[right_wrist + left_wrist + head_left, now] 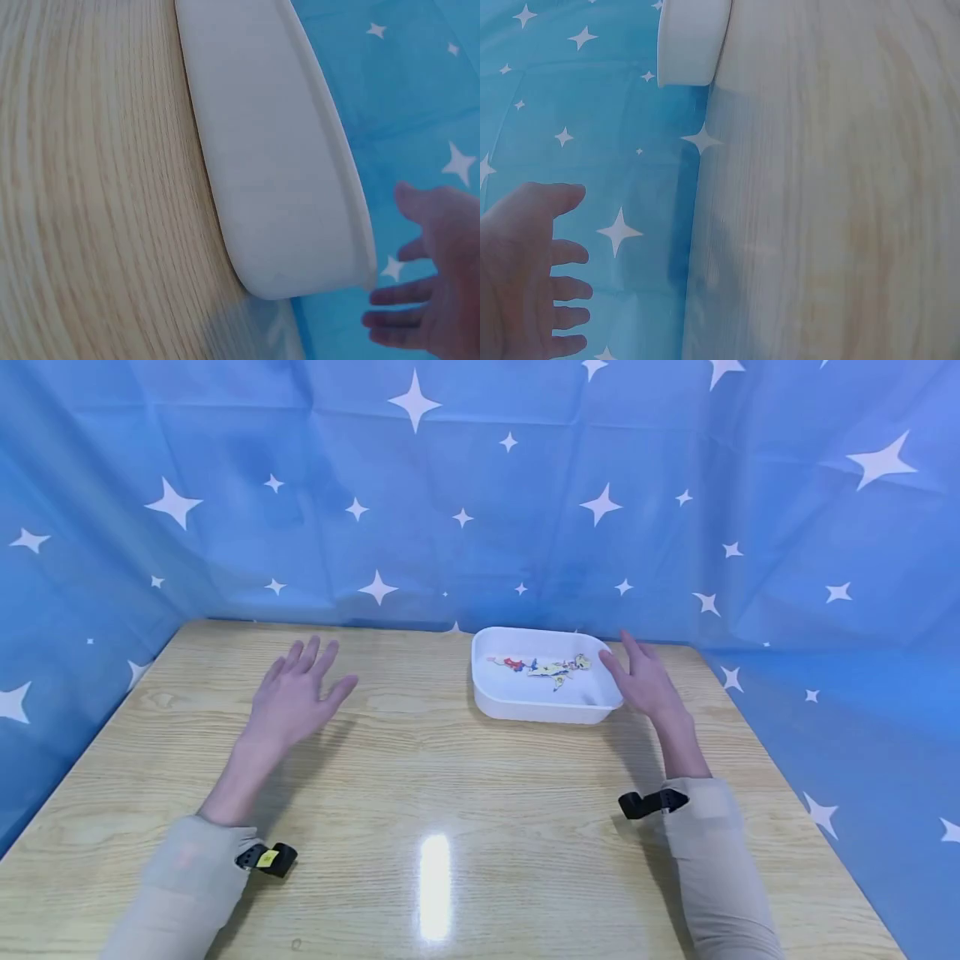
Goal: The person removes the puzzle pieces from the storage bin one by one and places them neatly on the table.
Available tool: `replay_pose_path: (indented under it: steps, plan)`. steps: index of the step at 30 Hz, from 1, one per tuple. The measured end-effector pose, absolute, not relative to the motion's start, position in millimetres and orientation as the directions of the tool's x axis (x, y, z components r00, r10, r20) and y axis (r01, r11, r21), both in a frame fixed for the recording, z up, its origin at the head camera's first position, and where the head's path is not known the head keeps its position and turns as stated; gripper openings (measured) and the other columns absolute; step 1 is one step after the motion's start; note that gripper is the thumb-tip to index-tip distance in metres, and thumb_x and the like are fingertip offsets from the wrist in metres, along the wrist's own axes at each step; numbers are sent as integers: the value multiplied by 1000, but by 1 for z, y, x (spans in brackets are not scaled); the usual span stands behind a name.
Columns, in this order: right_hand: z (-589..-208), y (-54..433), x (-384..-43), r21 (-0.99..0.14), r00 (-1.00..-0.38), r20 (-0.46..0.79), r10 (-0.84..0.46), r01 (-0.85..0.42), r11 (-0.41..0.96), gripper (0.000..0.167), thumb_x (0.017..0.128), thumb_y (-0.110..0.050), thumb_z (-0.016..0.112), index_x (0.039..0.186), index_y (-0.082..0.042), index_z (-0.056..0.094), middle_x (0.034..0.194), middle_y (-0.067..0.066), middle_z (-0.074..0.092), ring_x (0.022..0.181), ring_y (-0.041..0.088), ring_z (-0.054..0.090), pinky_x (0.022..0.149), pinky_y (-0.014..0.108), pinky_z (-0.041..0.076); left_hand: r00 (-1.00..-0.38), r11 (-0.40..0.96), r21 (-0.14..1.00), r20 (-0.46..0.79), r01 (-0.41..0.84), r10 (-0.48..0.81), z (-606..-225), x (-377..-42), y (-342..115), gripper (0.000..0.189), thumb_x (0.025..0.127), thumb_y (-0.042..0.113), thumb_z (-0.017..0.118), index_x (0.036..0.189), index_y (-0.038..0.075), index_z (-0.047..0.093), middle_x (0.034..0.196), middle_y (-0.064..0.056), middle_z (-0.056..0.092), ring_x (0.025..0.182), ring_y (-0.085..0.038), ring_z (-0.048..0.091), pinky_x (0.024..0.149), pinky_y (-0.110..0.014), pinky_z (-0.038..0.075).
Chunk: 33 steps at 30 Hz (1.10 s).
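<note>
A white rectangular tub [543, 708] with rounded corners stands on the table's far side, right of centre. On its floor a printed cartoon figure [551, 668] shows in red, yellow and blue. My right hand [647, 681] is at the tub's right end, thumb and fingers spread; whether it touches the rim I cannot tell. In the right wrist view the fingers [401, 294] lie just past the tub's end wall [281, 165]. My left hand [296, 693] hovers over the table well left of the tub, fingers spread and holding nothing.
The wooden table [390, 777] reaches back to a blue curtain [480, 468] with white stars, which also hangs along both sides. Each wrist carries a black strap-on camera, one on the left [276, 858] and one on the right [651, 803]. A bright light reflection lies on the tabletop.
</note>
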State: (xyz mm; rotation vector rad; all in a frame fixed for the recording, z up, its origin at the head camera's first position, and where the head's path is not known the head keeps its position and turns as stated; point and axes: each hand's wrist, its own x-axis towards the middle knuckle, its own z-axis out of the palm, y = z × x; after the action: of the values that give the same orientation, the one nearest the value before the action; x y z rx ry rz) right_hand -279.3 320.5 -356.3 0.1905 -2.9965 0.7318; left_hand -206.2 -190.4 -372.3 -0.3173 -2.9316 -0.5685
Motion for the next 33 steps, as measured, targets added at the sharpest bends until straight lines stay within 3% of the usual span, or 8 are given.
replay_pose_path:
  steps: [6, 9, 11, 12, 16, 20, 27, 33]
  plan:
    - [-362, 320, -284, -503, -993, 63, -104, -121, 856, 84, 107, -54, 34, 159, 3, 2, 146, 39, 38, 126, 51, 48, 105, 63, 38, -959, 891, 369, 199, 264, 202, -376, -209, -182, 78, 104, 60, 34, 159, 5, 26, 162, -27, 19, 149, -46, 15, 119, -61, 14]
    - [-365, 319, -287, -504, -992, 67, -110, -129, 854, 82, 108, -48, 37, 157, 9, 4, 137, 38, 46, 124, 50, 49, 104, 61, 40, -953, 883, 377, 217, 280, 209, -377, -210, -177, 76, 105, 57, 37, 158, 4, 29, 161, -28, 22, 148, -47, 18, 119, -60, 17]
    - [-368, 319, -288, -493, -989, 98, -114, -148, 857, 68, 108, -39, 41, 150, 13, 29, 124, 36, 54, 115, 48, 53, 97, 59, 44, -951, 878, 383, 224, 288, 214, -377, -210, -174, 75, 105, 56, 38, 157, 3, 30, 160, -28, 24, 148, -46, 20, 118, -60, 18]
    - [-369, 319, -289, -481, -985, 122, -118, -163, 862, 56, 108, -32, 43, 139, 15, 42, 113, 35, 57, 106, 47, 55, 91, 57, 46, -949, 875, 387, 229, 292, 215, -378, -209, -172, 74, 105, 55, 38, 157, 3, 30, 160, -28, 25, 148, -46, 21, 118, -60, 19]
    - [-373, 320, -291, -438, -980, 171, -102, -168, 883, 31, 104, -9, 46, 116, 18, 57, 105, 36, 57, 103, 49, 55, 88, 57, 48, -943, 861, 405, 250, 307, 219, -378, -210, -167, 72, 105, 53, 40, 157, 3, 32, 159, -28, 28, 146, -47, 26, 117, -61, 23]
    - [-376, 320, -291, -432, -985, 154, -75, -136, 892, 41, 104, -6, 45, 134, 20, 49, 120, 40, 55, 113, 51, 53, 96, 60, 46, -945, 841, 444, 248, 308, 215, -379, -211, -163, 73, 105, 54, 40, 157, 4, 31, 157, -30, 30, 140, -51, 33, 112, -64, 30]
    - [-381, 318, -289, -485, -986, 143, -82, -142, 863, 41, 103, -12, 47, 133, 16, 53, 95, 26, 63, 79, 32, 58, 62, 35, 51, -954, 814, 499, 186, 298, 236, -380, -212, -155, 76, 105, 56, 38, 158, 4, 28, 155, -29, 35, 136, -51, 40, 103, -67, 39]
    - [-382, 312, -287, -522, -991, 91, -97, -130, 843, 44, 104, -15, 46, 138, 12, 50, 88, 20, 61, 69, 25, 58, 56, 30, 50, -947, 789, 526, 209, 318, 242, -380, -213, -145, 71, 106, 52, 42, 155, 1, 34, 149, -30, 42, 131, -49, 47, 100, -64, 44]
